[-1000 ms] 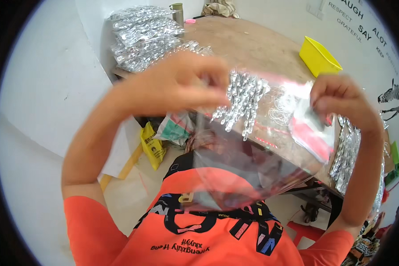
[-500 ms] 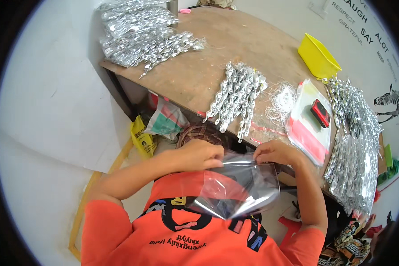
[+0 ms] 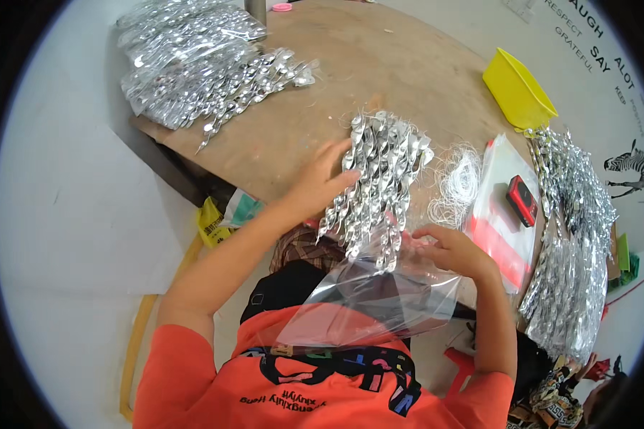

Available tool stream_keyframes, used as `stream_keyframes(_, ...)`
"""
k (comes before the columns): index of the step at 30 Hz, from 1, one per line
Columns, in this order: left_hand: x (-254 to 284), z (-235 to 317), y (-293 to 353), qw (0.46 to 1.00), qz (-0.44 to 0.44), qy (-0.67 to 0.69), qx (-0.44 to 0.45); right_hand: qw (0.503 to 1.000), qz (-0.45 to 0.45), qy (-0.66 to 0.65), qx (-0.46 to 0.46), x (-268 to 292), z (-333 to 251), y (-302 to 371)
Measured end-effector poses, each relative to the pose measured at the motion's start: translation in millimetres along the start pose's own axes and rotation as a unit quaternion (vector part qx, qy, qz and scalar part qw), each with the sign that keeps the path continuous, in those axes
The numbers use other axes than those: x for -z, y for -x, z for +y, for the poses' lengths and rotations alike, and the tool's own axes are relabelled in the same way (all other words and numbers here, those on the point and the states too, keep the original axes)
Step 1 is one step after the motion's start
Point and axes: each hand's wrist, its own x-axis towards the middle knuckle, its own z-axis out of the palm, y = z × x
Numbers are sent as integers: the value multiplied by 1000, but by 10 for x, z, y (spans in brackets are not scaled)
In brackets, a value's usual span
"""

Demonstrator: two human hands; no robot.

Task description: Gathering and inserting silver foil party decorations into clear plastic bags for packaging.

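A bundle of silver twisted foil strands [image 3: 386, 161] lies at the table's near edge. Its lower ends hang over the edge and meet the mouth of a clear plastic bag [image 3: 379, 297]. My left hand [image 3: 320, 184] grips the bundle's left side, thumb on top and some fingertips hidden by the strands. On the right, my right hand [image 3: 451, 250] pinches the bag's upper edge near the strand ends. The bag hangs down in front of my orange shirt. Whether the strand tips are inside the bag or behind its film, I cannot tell.
A tangle of white string [image 3: 456, 184] and a stack of flat clear bags [image 3: 499, 236] with a red-black device [image 3: 522, 201] lie right. Bagged silver strands [image 3: 193, 61] sit far left, more strands [image 3: 569, 236] far right. A yellow bin [image 3: 516, 89] stands behind.
My left hand has let go of the bag and reached forward onto the strands. The bundle's lower ends now meet the bag, which my right hand has moved up toward the table.
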Motion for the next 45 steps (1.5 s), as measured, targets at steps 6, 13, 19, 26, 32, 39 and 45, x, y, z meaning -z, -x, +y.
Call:
stream_keyframes(6,-305,61,-81,997,-64,11,34,999,5,40,14,-12,-69,-386)
stream_keyframes(13,-326,176,-3,996,-79,13,41,989,22,142,18,-40,-126,-390)
stream_keyframes(19,-333,227,189,997,-67,32,15,982,42,174,60,-137,-93,-304)
stream_keyframes(26,-284,175,146,997,-64,28,40,998,50,-14,32,-44,-54,-28)
stream_keyframes(32,-173,17,48,995,-45,82,18,980,108,-159,47,-285,18,339)
stream_keyframes(39,-32,1042,628,970,-186,57,-144,981,45,-143,120,-493,-154,620)
stream_keyframes(45,25,1333,1070,939,-254,62,-224,977,-3,-57,208,-567,-333,935)
